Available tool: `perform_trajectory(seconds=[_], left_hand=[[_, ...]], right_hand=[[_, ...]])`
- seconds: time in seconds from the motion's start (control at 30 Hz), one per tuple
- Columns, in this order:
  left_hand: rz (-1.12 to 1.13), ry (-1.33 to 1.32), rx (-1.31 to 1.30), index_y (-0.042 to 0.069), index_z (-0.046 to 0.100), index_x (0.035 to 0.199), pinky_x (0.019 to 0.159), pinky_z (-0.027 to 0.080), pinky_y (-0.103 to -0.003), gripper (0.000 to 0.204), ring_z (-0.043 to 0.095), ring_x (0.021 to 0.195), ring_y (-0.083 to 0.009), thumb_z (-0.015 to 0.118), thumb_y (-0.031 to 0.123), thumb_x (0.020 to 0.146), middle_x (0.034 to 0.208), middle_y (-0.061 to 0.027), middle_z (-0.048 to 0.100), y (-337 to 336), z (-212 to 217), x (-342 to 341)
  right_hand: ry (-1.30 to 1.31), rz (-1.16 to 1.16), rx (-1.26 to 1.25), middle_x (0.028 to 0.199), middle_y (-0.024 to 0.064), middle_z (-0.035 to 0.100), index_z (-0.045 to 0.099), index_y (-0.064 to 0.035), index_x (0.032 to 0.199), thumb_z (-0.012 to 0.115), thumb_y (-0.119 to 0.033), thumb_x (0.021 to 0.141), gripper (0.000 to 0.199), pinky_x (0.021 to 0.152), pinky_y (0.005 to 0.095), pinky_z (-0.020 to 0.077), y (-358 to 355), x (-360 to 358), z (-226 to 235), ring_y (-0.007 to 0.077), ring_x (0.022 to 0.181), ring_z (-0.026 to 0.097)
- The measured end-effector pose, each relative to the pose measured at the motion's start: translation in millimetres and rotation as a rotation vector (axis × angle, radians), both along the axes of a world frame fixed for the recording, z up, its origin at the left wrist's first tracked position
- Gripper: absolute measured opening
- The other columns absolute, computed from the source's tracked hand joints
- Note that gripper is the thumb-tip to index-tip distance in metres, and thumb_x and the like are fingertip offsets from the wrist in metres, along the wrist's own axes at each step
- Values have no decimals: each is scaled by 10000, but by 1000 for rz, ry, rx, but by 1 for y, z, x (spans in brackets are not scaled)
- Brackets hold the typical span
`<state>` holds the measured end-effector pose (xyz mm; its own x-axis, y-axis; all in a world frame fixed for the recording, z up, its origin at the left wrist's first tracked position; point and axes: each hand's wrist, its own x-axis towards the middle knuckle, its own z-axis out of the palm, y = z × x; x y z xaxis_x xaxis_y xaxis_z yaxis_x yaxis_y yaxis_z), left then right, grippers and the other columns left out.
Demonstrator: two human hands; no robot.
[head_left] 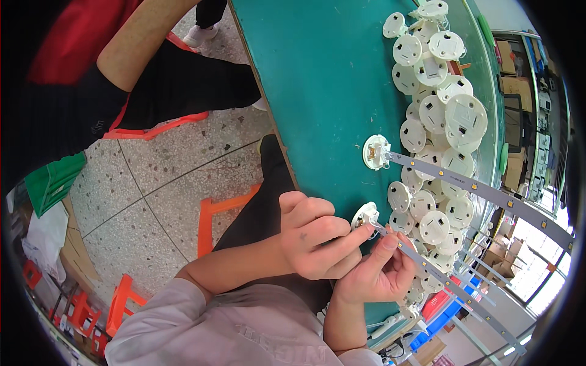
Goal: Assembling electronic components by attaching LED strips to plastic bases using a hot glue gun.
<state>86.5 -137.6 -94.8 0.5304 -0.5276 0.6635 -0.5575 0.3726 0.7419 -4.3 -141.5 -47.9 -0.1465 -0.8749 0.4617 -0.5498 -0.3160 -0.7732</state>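
Note:
A long LED strip (pixel 448 283) runs toward the lower right, its near end pinched in my right hand (pixel 381 274). Thin pale wires (pixel 379 229) join that end to a round white base (pixel 364 215) with small parts on its face. My left hand (pixel 320 238) has its fingers curled, with the index fingertip on the wires beside the base; its thumb is mostly hidden. Farther off on the green table, a second white base (pixel 375 152) is wired to another LED strip (pixel 470 183), and neither hand touches it.
Many round white bases (pixel 430 113) lie heaped along the right side of the green table (pixel 323 79). Another person's arm (pixel 143 46) and dark-clad leg are at upper left. Orange stools (pixel 207 226) stand on the speckled floor. A blue bin (pixel 436 329) sits at lower right.

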Motion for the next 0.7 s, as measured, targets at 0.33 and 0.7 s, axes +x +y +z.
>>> perform_trajectory(seconds=[0.33, 0.7], left_hand=[[-20, -28, -105, 133, 735, 819, 656, 277, -332, 390, 442, 677, -148, 634, 217, 452, 717, 73, 455, -2, -5, 2], [-9, -94, -40, 120, 735, 859, 674, 289, -351, 363, 454, 688, -165, 658, 206, 515, 773, 49, 495, 1, 1, 3]], right_hand=[[-5, 20, -18, 897, 167, 679, 587, 71, 1004, 641, -37, 901, 159, 681, 223, 507, -2, 0, -1, 153, 788, 649], [-66, 32, -61, 888, 155, 640, 616, 97, 919, 650, 69, 845, 86, 633, 246, 525, -5, 5, -1, 162, 720, 625]])
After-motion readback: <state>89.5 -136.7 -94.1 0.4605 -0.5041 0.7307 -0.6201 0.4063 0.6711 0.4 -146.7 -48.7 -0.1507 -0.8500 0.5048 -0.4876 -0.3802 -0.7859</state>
